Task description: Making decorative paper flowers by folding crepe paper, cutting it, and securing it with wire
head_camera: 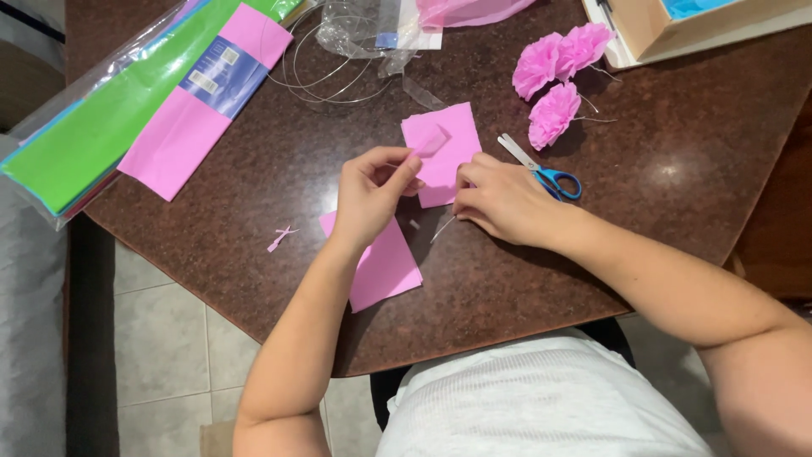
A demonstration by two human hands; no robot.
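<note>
A dark brown speckled stone table (254, 186) fills the frame. At upper left lies a clear plastic pack of green and pink tissue sheets (144, 110). At centre, the left hand (372, 199) pinches a lifted corner of a square pink tissue-paper stack (444, 152), while the right hand (503, 203), fingers pressed together, holds its lower edge. Three pink paper flowers (558, 76) sit upper right; blue-handled scissors (541, 169) lie just beside the right hand.

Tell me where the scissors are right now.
In the head view, the blue-handled scissors lie on the brown table, just beyond the right hand, below the three pink paper flowers.
</note>
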